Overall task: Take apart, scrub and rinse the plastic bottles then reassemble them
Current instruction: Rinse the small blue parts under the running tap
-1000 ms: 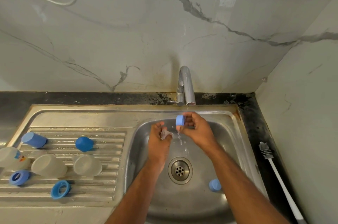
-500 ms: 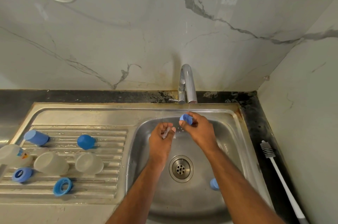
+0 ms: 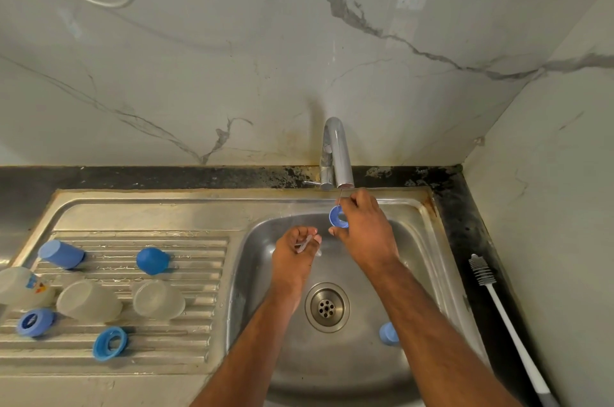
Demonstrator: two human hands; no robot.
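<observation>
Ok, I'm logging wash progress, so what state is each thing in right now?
Tap: running a thin stream.
Blue ring: held under the stream by the right hand.
Left hand: grips a small clear part, too small to identify.
Blue piece: loose in the sink basin.
Clear cups: lying on the drainboard.
Blue caps: lying detached on the drainboard.
Bottle brush: lying on the counter, unused.
</observation>
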